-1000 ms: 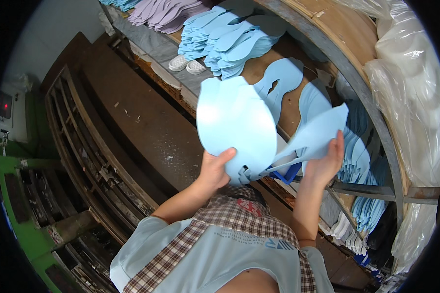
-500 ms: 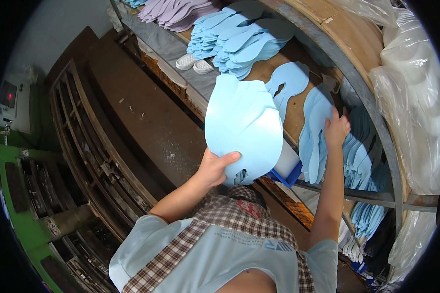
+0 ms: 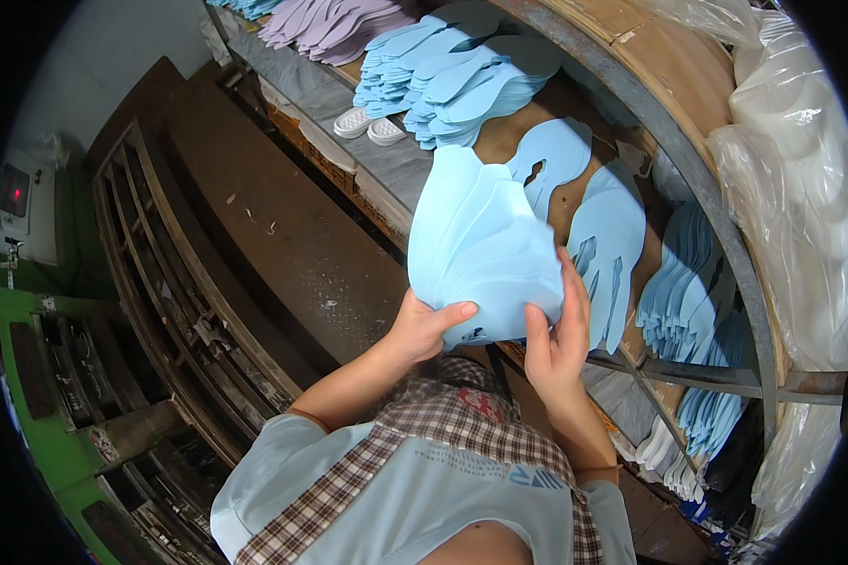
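A fanned stack of thin, light blue, sole-shaped sheets (image 3: 485, 235) is held up between my two hands. My left hand (image 3: 419, 325) grips its lower left edge, thumb on top and the other fingers hidden beneath. At the lower right edge, my right hand (image 3: 558, 344) closes on the same stack, thumb towards me and fingers along the side. A small cutout shows near the stack's lower end. Just beyond, on the brown shelf board, lie a single blue sheet with a slot (image 3: 548, 169) and a loose pile of similar sheets (image 3: 608, 226).
Taller blue piles (image 3: 471, 80) and a lilac pile (image 3: 334, 26) fill the far shelf. White slippers (image 3: 369, 125) sit at its edge. A curved-looking metal frame (image 3: 697, 155) and clear plastic bags (image 3: 787, 188) border the right. Green machinery (image 3: 38, 377) and a metal rack (image 3: 174, 311) stand left.
My right hand has left the pile on the shelf and come back to the held stack, now gripping its right side. The stack has turned slightly and fanned differently.
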Motion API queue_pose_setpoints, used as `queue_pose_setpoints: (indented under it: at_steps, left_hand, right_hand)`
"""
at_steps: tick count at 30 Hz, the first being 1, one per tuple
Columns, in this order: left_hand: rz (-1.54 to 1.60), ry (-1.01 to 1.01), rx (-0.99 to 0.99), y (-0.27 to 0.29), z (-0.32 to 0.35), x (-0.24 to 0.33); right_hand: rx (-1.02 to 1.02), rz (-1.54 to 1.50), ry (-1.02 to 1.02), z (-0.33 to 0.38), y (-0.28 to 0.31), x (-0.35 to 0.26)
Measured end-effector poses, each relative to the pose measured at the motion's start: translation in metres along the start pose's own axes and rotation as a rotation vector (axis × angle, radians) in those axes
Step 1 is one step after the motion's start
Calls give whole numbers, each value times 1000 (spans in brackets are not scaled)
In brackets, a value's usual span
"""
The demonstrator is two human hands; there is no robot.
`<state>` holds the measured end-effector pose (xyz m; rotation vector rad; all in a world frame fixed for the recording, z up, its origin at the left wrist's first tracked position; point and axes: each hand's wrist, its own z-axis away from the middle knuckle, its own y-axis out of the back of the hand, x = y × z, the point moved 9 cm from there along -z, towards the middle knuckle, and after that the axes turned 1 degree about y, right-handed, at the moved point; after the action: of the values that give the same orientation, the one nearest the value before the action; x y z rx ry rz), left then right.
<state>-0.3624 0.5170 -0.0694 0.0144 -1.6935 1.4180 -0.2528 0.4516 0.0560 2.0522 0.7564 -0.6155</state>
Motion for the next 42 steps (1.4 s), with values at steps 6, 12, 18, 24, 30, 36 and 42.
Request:
queue_pose_setpoints:
  at_steps: [6,12,18,24,30,36,42]
  left_hand:
    - [56,3,-29,2,-1,-3]
    - [-45,-24,-14,0,3,2]
    - [0,4,-4,5,0,-3]
    - [-5,4,-63,0,2,-2]
    - [16,35,-74,-11,4,-9]
    - [-28,28,-60,-13,6,-15]
    - [-44,-16,-16,-14,4,-19]
  right_hand:
    - [-41,-148,310,10,-5,-24]
    - [-30,-339,-226,8,-11,20]
    - [-38,-38,74,17,-7,-11]
    - [47,-986,-541,38,-18,46]
    - [201,-1149,-647,32,-14,73]
    - [449,-734,-537,24,7,82]
    - [642,-382,-396,31,26,69]
